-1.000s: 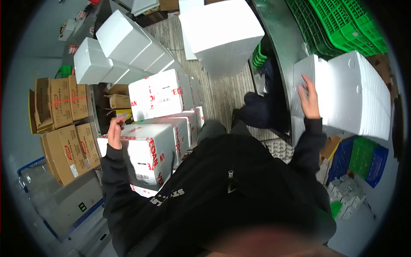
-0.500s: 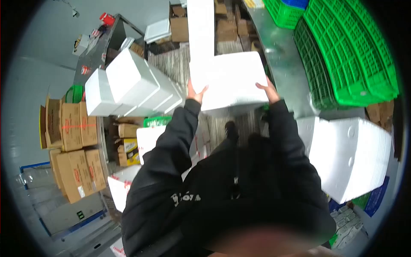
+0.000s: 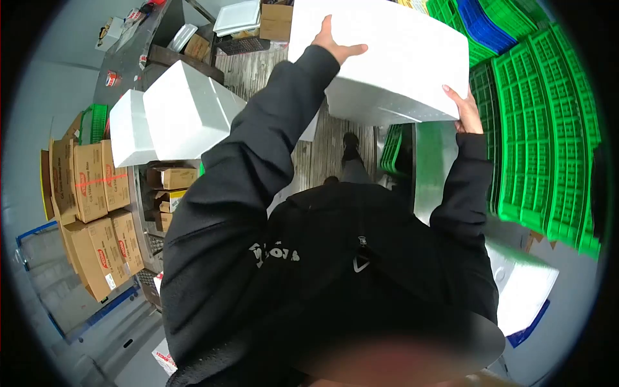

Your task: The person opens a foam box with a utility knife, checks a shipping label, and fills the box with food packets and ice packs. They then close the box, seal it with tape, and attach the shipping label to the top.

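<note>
A large white foam box is held out in front of me at the top of the view, between both hands. My left hand grips its left side, with thumb and a finger spread on the white surface. On the right, my right hand holds the lower right corner, the thumb on the near face and the other fingers mostly hidden behind. The box is tilted, and its shaded near side faces down toward the slatted floor.
White foam boxes stand at the left, beside a dark metal table. Brown cartons are stacked at the far left. Tall green crates line the right, near a metal surface. More white foam lies at the lower right.
The box and both hands have moved up and to the right in view, and the box looks larger. The surroundings have shifted as my view turned.
</note>
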Action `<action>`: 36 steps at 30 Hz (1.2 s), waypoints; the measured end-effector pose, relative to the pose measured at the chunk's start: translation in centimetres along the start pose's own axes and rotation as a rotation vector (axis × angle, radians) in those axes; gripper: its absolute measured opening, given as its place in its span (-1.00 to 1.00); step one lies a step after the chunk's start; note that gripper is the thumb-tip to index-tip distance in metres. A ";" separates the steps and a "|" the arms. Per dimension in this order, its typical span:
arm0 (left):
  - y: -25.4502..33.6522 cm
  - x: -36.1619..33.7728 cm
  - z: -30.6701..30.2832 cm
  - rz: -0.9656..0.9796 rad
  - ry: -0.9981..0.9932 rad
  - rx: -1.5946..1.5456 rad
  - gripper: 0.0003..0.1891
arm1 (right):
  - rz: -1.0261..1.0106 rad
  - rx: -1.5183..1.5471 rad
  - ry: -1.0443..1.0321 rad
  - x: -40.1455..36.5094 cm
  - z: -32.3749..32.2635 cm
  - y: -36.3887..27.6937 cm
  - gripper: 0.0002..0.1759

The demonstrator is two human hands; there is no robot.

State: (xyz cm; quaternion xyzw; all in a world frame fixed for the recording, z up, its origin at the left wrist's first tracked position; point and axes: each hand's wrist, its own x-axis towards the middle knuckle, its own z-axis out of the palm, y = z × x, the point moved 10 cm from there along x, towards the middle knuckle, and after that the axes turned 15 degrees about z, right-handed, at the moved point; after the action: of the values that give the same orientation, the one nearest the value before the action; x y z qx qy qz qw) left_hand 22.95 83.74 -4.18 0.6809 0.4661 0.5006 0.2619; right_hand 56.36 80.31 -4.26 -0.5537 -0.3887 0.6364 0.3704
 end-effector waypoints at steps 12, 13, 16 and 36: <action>-18.9 23.2 -3.5 -0.386 0.112 0.249 -0.04 | 0.073 -0.124 -0.111 33.7 0.5 -8.2 -0.13; -22.4 24.6 -3.9 -0.421 0.013 0.144 -0.12 | 0.123 0.020 -0.189 32.9 2.3 -9.3 -0.14; -30.4 29.6 -6.7 -0.433 0.065 0.137 -0.26 | -0.136 -0.209 -0.091 40.5 0.6 -6.9 -0.13; -15.1 -0.5 -24.8 -0.101 0.387 1.179 0.17 | -0.799 -0.679 0.621 22.9 13.4 -14.4 -0.68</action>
State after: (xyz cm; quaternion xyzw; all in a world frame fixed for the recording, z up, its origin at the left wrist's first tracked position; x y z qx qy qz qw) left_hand -5.63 87.07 -7.87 0.5849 0.7349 0.2601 -0.2239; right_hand 41.07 105.95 0.37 -0.6119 -0.6214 0.0975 0.4795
